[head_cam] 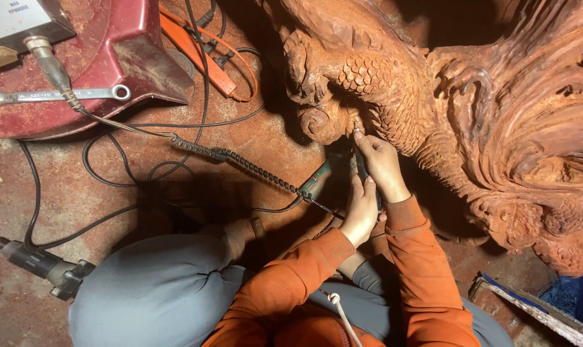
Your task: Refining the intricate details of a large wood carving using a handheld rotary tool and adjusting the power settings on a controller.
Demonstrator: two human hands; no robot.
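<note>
Hands together, right hand (380, 160) and left hand (361, 209) clamped on slim green-handled rotary carving tool (323, 177), tip touching scaly reddish-brown wooden carving (446, 96).

A: What's the person wearing?

B: An orange long-sleeved top with ribbed cuffs, creased at the elbows. A white cord (340, 315) with a knot hangs at the chest, toward six o'clock.

A: And below?

B: Grey trousers (156, 289), smooth and dusty, toward seven o'clock. Both hands are bare, no gloves.
</note>
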